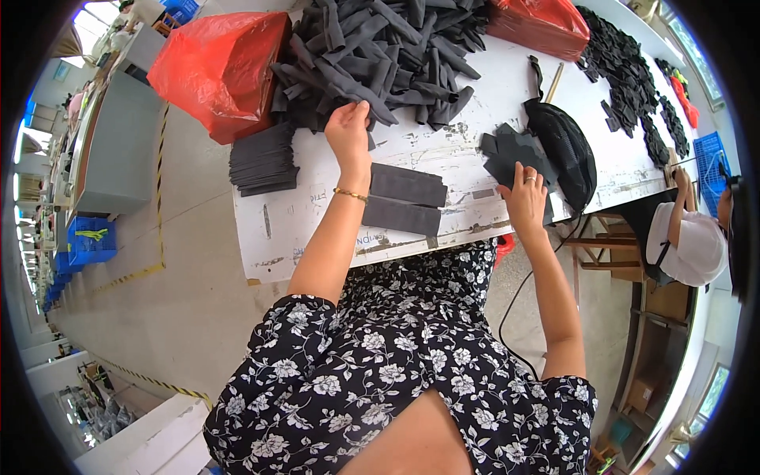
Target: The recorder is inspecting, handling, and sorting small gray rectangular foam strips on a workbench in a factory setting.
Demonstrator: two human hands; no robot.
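Heap of dark grey foam strips (380, 55): loosely jumbled, covering the bench's (317, 222) far middle; left hand touches its near edge. 2 flat rectangular grey pieces (405, 198) lie side by side near the bench's front edge. Small stack of angular dark cut pieces (511, 150) under right hand's fingertips, toward front right.

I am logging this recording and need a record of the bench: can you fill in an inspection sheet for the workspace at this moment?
Surface: white worktable, scuffed and marked.
Job's things: big heap of dark grey foam strips; two flat dark rectangular pieces; small stack of cut dark pieces.
Clutter: two red plastic bags; black pouch; stack of grey sheets at the table's left end.
Hands: left hand reaches into the heap; right hand rests flat on the cut pieces.
Cables: black cable hanging under the table.
Surroundings: co-worker seated at right; blue crates on the floor.
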